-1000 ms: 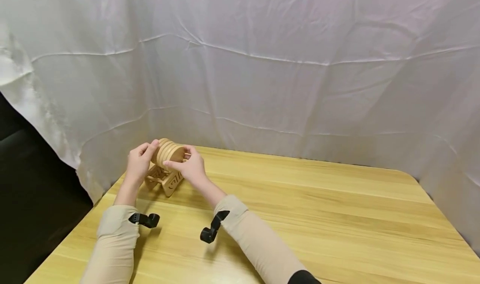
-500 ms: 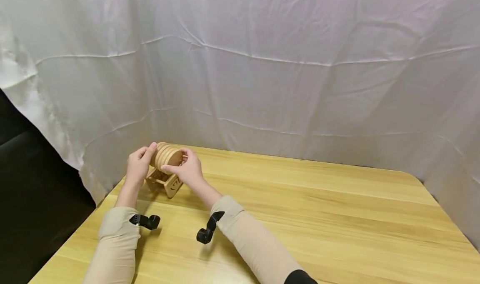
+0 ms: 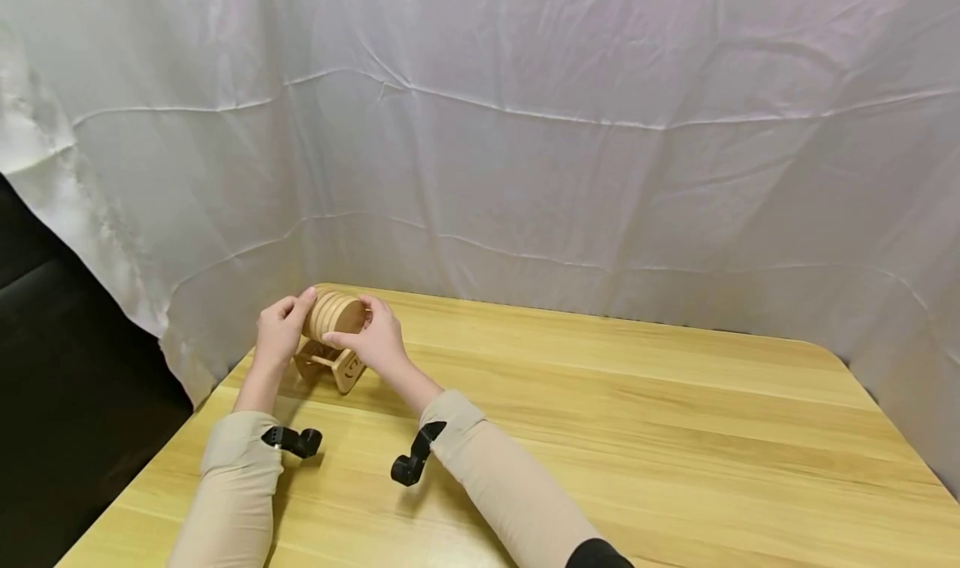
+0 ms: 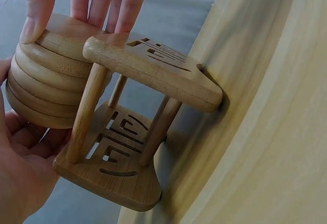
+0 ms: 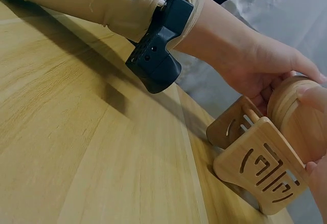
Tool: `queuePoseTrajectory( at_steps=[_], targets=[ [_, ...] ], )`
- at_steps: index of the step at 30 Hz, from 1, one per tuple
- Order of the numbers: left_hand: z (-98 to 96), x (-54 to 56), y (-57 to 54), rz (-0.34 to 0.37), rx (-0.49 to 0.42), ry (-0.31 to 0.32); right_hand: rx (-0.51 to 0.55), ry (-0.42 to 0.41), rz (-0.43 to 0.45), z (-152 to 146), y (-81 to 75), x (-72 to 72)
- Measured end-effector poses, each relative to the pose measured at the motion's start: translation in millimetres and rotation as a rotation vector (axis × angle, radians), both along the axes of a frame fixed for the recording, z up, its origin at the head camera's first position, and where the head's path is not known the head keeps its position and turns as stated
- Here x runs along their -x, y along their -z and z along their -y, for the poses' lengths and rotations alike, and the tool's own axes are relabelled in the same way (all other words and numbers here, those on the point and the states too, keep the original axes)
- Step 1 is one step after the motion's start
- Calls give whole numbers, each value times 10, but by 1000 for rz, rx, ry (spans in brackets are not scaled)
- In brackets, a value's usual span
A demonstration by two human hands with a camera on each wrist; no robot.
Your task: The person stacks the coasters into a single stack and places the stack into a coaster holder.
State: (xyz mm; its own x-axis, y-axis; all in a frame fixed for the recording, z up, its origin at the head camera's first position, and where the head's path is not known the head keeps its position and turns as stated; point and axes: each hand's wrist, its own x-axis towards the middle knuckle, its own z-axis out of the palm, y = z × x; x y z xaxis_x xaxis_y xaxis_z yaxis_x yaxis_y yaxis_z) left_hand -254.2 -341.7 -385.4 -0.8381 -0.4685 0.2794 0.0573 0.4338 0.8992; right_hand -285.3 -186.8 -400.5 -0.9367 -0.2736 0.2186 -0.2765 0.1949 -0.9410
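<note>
Both hands hold a stack of several round wooden coasters (image 3: pixel 331 316) turned on its side. My left hand (image 3: pixel 277 331) grips the left end, its thumb on top. My right hand (image 3: pixel 381 341) spans the right-end coaster with thumb and fingers. Right under the stack stands a wooden coaster holder (image 3: pixel 349 371), two side plates with cut-out patterns joined by round rods. In the left wrist view the coasters (image 4: pixel 46 81) overlap the edge of the holder (image 4: pixel 153 73). The right wrist view shows the holder (image 5: pixel 260 170) standing on the table.
The wood-grain table (image 3: pixel 637 418) stretches far to the right. A pale curtain (image 3: pixel 525 176) hangs along its back and left sides, close behind the holder. Dark material (image 3: pixel 75 385) lies beyond the left edge. Small black cameras (image 3: pixel 303 443) stick out from both sleeves.
The stack has come down slightly toward the holder, held in both hands. My right hand has shifted a little to the left. The grips look the same.
</note>
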Motion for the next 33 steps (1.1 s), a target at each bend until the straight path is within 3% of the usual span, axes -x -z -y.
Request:
queuePoseTrajectory(
  at_steps=[20,29,33],
  targets=[
    [28,6,44,70,79,17,14,-58,-2,-19,33,-12],
    [34,-5,28,102,228,68,-203,-33,-153,-58,96,15],
    [47,0,21,100,271,79,-235,-38,-185,-65,104,24]
  ],
)
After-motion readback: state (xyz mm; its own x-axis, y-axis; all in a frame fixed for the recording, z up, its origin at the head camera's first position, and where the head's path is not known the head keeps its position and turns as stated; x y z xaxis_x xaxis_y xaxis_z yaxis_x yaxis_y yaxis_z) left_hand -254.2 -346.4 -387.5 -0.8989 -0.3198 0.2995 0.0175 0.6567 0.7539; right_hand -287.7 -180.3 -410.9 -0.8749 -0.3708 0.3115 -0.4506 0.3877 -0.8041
